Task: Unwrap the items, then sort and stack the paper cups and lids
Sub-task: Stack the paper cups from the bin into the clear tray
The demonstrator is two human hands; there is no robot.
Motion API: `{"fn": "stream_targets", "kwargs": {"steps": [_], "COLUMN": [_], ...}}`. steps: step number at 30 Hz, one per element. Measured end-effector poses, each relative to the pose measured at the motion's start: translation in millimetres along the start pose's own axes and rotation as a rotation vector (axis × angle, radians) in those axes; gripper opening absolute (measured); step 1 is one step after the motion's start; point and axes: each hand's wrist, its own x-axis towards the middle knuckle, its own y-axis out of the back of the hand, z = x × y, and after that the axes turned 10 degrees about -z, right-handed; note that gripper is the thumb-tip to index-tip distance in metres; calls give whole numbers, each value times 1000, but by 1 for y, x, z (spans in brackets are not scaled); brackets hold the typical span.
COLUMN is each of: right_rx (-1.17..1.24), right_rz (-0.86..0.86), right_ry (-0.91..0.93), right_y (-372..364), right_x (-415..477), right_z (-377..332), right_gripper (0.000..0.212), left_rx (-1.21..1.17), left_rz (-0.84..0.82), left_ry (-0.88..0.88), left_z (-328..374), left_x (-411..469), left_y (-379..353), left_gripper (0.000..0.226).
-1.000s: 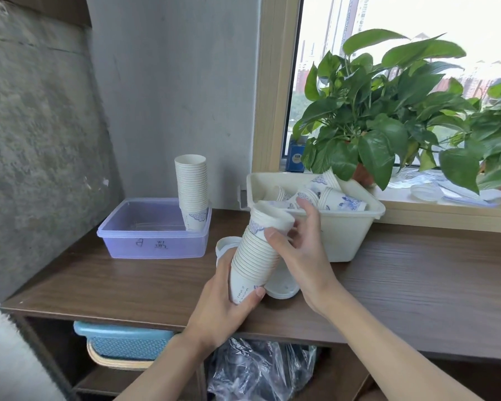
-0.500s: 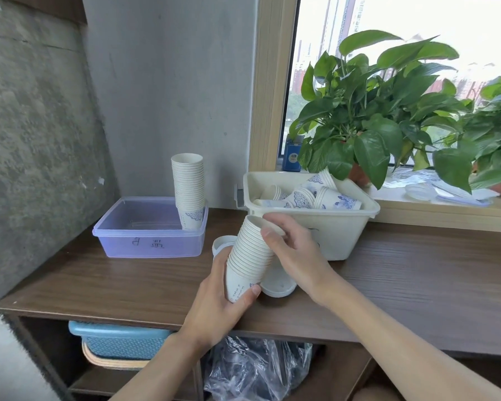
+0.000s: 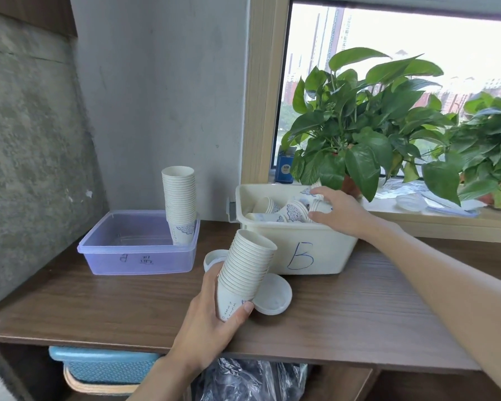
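a: left hand (image 3: 206, 322)?
b: wrapped around the bottom of a nested stack of paper cups (image 3: 243, 273), thumb pressed to the near side, fingers behind. stack tilted, mouth up and leaning away to the right.

a: right hand (image 3: 334, 211)?
b: reaching over the rim of the cream bin (image 3: 324, 250) marked "b", fingers parted around loose cups (image 3: 292, 211) lying on their sides inside. thumb under, fingers over one cup by the far right wall; closed on it or not, cannot tell.

a: near the left hand?
b: white lid (image 3: 274, 296) flat on the wooden shelf (image 3: 99, 302), just right of the held stack and partly behind it. another lid (image 3: 213, 257) just beyond the fingers, between hand and bin.

a: further left?
b: clear purple tub (image 3: 122, 256), well apart from the left hand, with a tall upright cup stack (image 3: 180, 201) standing in its far right corner.

a: beyond the right hand?
b: leafy potted plant (image 3: 368, 134) on the sill.
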Motion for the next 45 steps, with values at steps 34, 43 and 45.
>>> {"fn": "stream_targets", "kwargs": {"steps": [34,43,45], "right_rx": [966,848,798], "right_rz": [281,81,41], "right_ry": [370,233,219], "right_y": [-45,-70,-76], "right_x": [-72,-71,-71], "right_z": [-121,-121,-120], "right_gripper": [34,39,41], "left_rx": [5,-19,-18], "left_rz": [2,27,21], "left_ry": [95,56,55], "left_z": [3,-7,-10], "left_x": [0,0,-1], "left_y": [1,-2,-2], "left_gripper": [52,55,55]}}
